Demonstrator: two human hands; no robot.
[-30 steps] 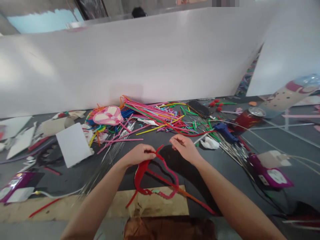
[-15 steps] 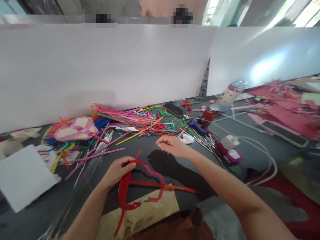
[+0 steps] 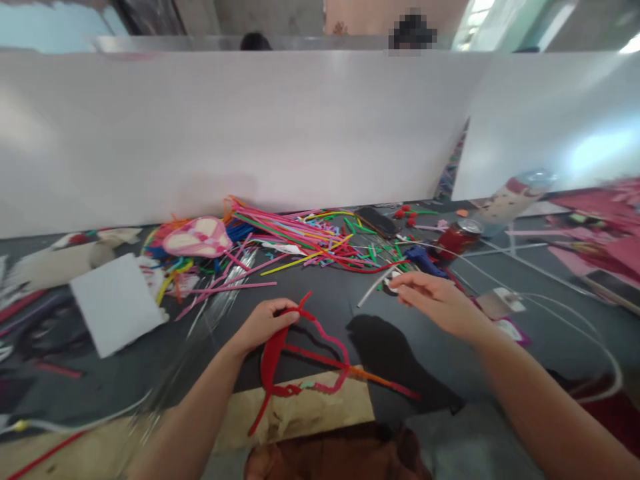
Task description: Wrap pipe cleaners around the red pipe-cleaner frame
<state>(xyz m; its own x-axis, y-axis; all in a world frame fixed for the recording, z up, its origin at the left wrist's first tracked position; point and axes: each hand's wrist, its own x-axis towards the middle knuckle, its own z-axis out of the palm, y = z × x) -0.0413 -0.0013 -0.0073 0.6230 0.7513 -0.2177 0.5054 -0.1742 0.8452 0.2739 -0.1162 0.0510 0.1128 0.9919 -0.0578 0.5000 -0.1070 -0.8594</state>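
Observation:
My left hand (image 3: 270,325) pinches the upper end of a red and pink pipe-cleaner craft (image 3: 273,357), shaped like a bow with a straight shaft across it. Its flat red side faces left, and an orange-and-red tip points right. The lower part lies over a brown paper sheet (image 3: 300,417). My right hand (image 3: 437,300) reaches over the table with fingers stretched, at a crumpled white tissue (image 3: 393,281) that it partly covers. A pale thin stick (image 3: 371,288) lies just left of its fingertips. Behind that hand is a blue glue gun (image 3: 425,261).
Pipe cleaners (image 3: 290,230) are heaped at the back against a white board (image 3: 250,127). A pink-and-cream craft piece (image 3: 197,238), a white card (image 3: 119,303), a phone (image 3: 377,221), a red can (image 3: 460,239), a bottle (image 3: 515,200) and a white cable (image 3: 595,333) lie around.
The view has turned left. My right hand has moved right across the table to the tissue, its fingers more stretched. My left hand keeps its hold on the pipe-cleaner craft.

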